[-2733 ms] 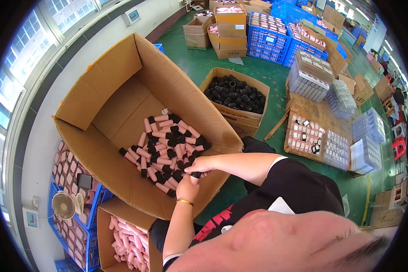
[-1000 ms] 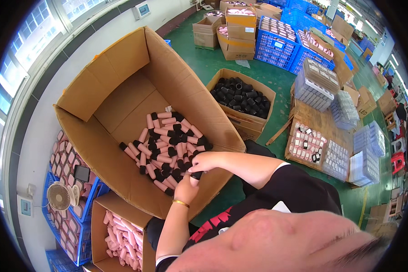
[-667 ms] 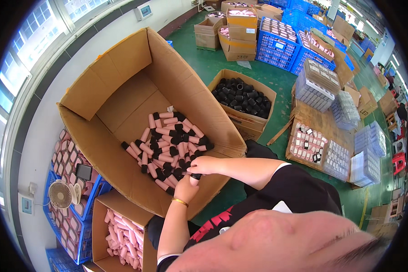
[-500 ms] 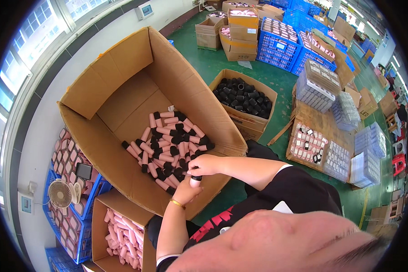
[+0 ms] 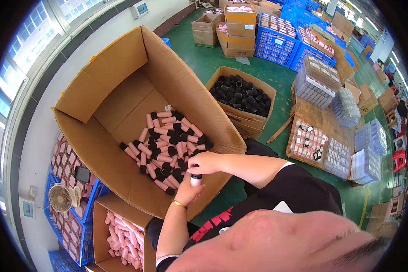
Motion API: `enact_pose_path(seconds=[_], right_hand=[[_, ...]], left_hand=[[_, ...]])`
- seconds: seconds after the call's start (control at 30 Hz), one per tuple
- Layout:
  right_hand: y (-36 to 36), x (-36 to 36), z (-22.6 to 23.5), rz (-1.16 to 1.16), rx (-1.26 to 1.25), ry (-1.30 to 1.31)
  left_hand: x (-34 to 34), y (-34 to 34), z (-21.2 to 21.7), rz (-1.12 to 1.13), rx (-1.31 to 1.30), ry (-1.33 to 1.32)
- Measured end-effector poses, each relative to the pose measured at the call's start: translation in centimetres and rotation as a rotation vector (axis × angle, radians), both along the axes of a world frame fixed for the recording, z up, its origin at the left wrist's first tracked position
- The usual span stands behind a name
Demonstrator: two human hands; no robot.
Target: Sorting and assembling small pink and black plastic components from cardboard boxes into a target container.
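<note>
1. My left hand (image 5: 186, 191) is wrapped round the pale pink tube (image 5: 194, 181) from below, fingers closed on its body and holding it upright over the near wall of the big cardboard box (image 5: 99, 149).
2. My right hand (image 5: 207, 162) comes over the top, fingertips pinched shut on the black cap (image 5: 196, 176), which sits on the tube's upper end. I can't tell if it's fully seated; my fingers hide the joint.
3. To do it well: keep the tube vertical, cap square to it, and push straight down, no tilt.
4. Steady grip with the left hand, not a squeeze; the tube looks like light plastic, and crushing it would probably misalign the cap.
5. The pile of capped pink tubes (image 5: 167, 145) lies in the box just ahead of my hands.
6. Loose black caps fill the smaller carton (image 5: 240, 93) beyond; uncapped pink tubes sit in the low carton (image 5: 120, 229) at my left.
</note>
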State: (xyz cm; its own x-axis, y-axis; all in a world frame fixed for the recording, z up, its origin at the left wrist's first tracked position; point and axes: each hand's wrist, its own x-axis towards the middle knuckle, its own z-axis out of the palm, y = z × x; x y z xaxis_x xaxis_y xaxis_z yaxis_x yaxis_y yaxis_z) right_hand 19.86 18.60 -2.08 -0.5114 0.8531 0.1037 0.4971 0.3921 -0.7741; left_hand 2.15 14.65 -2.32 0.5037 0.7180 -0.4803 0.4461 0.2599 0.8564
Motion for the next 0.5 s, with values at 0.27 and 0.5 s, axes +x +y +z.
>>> enact_pose_path(seconds=[0.27, 0.5], right_hand=[[0.4, -1.5, -1.7, -0.115, -0.703, -0.157], [-0.5, -0.4, 1.4, 0.013, -0.181, -0.037]], left_hand=[[0.2, -0.3, -2.2, -0.023, 0.557, 0.543], [-0.7, -0.3, 0.6, 0.035, 0.361, 0.072]])
